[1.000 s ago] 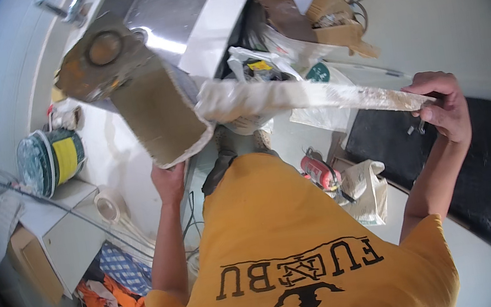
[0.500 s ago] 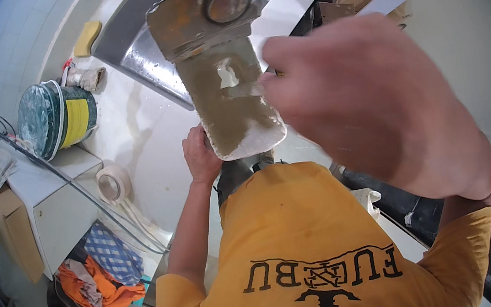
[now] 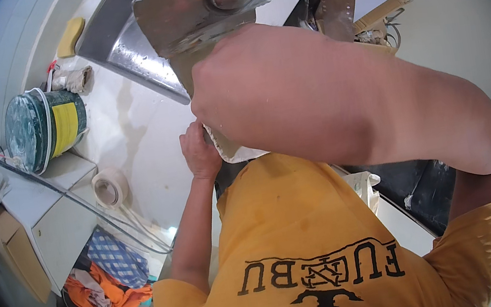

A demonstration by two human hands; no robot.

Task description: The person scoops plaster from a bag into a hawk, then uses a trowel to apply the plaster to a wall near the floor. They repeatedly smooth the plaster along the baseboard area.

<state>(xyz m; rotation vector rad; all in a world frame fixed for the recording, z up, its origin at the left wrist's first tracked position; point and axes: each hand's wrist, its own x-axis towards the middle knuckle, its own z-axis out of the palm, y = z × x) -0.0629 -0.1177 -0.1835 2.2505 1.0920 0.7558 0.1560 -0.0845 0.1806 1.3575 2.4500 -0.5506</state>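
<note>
Left hand (image 3: pixel 201 152): grasping cut-open container (image 3: pixel 188 6). Right hand (image 3: pixel 232 85): over container, grip hidden, cannot tell. Yellow sponge (image 3: pixel 71 37): near sink (image 3: pixel 127 50).

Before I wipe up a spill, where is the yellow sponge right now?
In the head view, the yellow sponge lies at the upper left, just left of the steel sink and above the green bucket in the picture.

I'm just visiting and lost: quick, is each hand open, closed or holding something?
Left hand: holding the container at its side.
Right hand: cannot tell; its fingers are hidden.
</note>
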